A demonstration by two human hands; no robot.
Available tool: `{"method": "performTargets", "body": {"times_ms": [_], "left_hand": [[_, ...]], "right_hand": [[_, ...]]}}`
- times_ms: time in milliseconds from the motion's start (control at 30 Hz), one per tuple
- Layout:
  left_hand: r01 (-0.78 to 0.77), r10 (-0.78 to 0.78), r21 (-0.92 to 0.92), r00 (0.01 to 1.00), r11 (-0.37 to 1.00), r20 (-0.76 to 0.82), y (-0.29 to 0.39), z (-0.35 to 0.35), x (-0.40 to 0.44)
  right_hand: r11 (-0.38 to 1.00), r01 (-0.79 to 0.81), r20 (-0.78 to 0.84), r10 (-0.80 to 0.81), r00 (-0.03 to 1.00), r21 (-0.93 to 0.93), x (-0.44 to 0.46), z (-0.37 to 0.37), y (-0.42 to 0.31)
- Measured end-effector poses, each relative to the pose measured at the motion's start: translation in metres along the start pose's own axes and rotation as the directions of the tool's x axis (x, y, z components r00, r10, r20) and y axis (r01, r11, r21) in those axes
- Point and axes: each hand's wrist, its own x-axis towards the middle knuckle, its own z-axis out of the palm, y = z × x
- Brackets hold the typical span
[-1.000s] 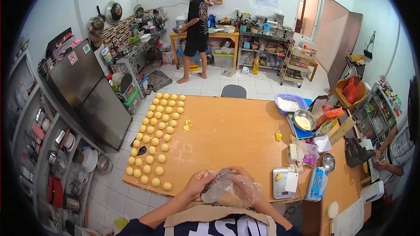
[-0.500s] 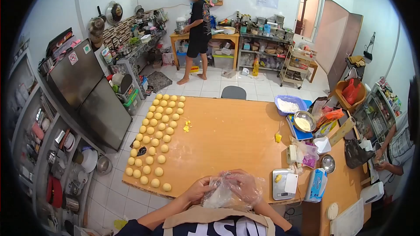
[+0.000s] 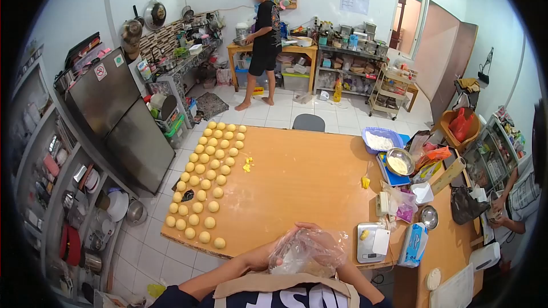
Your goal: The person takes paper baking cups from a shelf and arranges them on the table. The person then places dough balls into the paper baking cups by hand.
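Observation:
A clear plastic bag point(image 3: 305, 254) is bunched up close to my apron, at the front edge of the wooden table point(image 3: 297, 188). My left hand point(image 3: 271, 255) is at the bag's left side, its fingers partly behind or inside the plastic. On the bag's right side my right hand point(image 3: 321, 244) holds the film, fingers bent around it. Several round dough balls point(image 3: 209, 222) lie in rows along the table's left side. Yellow scraps point(image 3: 247, 166) are on the wood near them. A kitchen scale point(image 3: 371, 242) with a small yellow piece on it stands right of my hands.
At the table's right are a blue basket of white powder point(image 3: 381, 139), a metal bowl point(image 3: 399, 162), a tissue pack point(image 3: 412, 245) and a black bag point(image 3: 465, 204). One person point(image 3: 265, 40) stands at the back table; another person's hands point(image 3: 498, 217) show at far right.
The view has shifted slightly. My left hand has moved from pinching the bag's edge to partly behind or inside the film, and the bag is spread wider between my hands.

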Motion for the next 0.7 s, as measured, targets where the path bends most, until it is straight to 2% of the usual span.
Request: {"method": "performTargets", "body": {"times_ms": [67, 133, 167, 200, 233, 300, 367, 400, 433, 500, 567, 600, 633, 700], "left_hand": [[-0.03, 0.026, 0.07, 0.998, 0.997, 0.058, -0.002, -0.002, 0.002], [-0.012, 0.002, 0.191, 0.999, 0.981, 0.052, 0.001, 0.002, -0.001], [0.022, -0.028, 0.281, 1.0, 0.959, 0.014, 0.02, 0.012, -0.003], [0.059, -0.053, 0.37, 0.998, 0.927, -0.026, 0.031, 0.017, -0.004], [0.1, -0.079, 0.298, 0.994, 0.949, -0.081, 0.032, 0.016, -0.004], [0.167, -0.14, 0.142, 0.973, 0.976, -0.184, 0.033, 0.014, -0.004], [0.115, -0.11, 0.016, 0.975, 0.993, -0.191, 0.035, 0.013, -0.007], [0.091, -0.099, -0.047, 0.976, 0.995, -0.195, 0.035, 0.013, -0.009], [0.087, -0.085, -0.002, 0.977, 0.996, -0.193, 0.033, 0.012, -0.01], [0.069, -0.052, 0.083, 0.98, 0.994, -0.193, 0.029, 0.01, -0.011], [-0.023, -0.012, -0.118, 0.957, 0.993, -0.291, 0.037, 0.011, -0.015], [-0.075, -0.002, -0.213, 0.94, 0.974, -0.34, 0.04, 0.011, -0.016], [-0.033, -0.017, -0.155, 0.949, 0.987, -0.314, 0.04, 0.007, -0.019], [0.05, -0.058, -0.037, 0.963, 0.998, -0.264, 0.036, 0.0, -0.025]], "right_hand": [[0.931, -0.217, -0.037, 0.237, 0.971, 0.292, 0.001, 0.004, 0.012], [0.96, -0.123, -0.069, 0.145, 0.987, 0.25, 0.0, 0.004, 0.016], [0.993, 0.089, -0.068, -0.083, 0.994, 0.08, 0.002, 0.0, 0.009], [0.984, 0.174, -0.079, -0.175, 0.981, -0.022, 0.002, -0.004, 0.002], [0.959, 0.254, -0.088, -0.266, 0.96, -0.125, 0.002, -0.008, -0.004], [0.952, 0.18, -0.199, -0.232, 0.952, -0.246, -0.002, -0.014, -0.019], [0.879, 0.143, -0.283, -0.295, 0.913, -0.454, -0.002, -0.017, -0.044], [0.883, 0.092, -0.325, -0.264, 0.908, -0.459, -0.004, -0.017, -0.049], [0.887, 0.04, -0.367, -0.232, 0.901, -0.461, -0.005, -0.018, -0.053], [0.968, -0.132, -0.422, 0.031, 0.906, -0.213, -0.013, -0.024, -0.05], [0.95, -0.013, -0.543, -0.166, 0.823, -0.31, -0.016, -0.035, -0.044], [0.953, 0.003, -0.581, -0.187, 0.792, -0.303, -0.018, -0.041, -0.042], [0.955, 0.02, -0.618, -0.208, 0.758, -0.297, -0.02, -0.048, -0.041], [0.988, -0.019, -0.661, -0.088, 0.746, -0.153, -0.02, -0.061, -0.043]]}}
